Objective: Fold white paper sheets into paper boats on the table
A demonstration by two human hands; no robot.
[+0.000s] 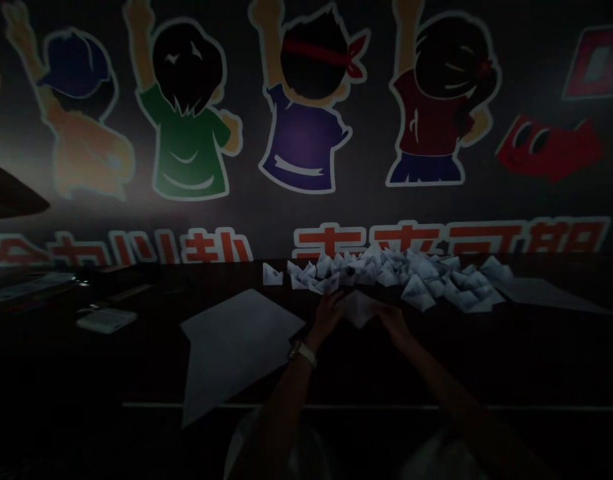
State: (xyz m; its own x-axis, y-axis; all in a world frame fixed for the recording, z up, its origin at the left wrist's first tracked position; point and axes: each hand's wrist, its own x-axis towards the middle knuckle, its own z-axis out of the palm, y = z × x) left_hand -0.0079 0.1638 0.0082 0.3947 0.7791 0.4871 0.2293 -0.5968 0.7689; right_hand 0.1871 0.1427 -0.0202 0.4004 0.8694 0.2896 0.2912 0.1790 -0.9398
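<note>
The scene is very dark. My left hand [328,313] and my right hand [392,319] both grip a partly folded white paper piece [359,308] on a dark table [436,360], one hand at each side of it. A watch sits on my left wrist. Just beyond the hands lies a pile of several folded white paper boats [401,273]. A stack of flat white paper sheets [236,347] lies to the left of my left hand.
A small white flat object [106,320] lies at the table's left. Another flat sheet [546,293] lies at the far right. Behind the table stands a wall with cartoon figures [306,113] and red lettering. The table's front edge runs near my body.
</note>
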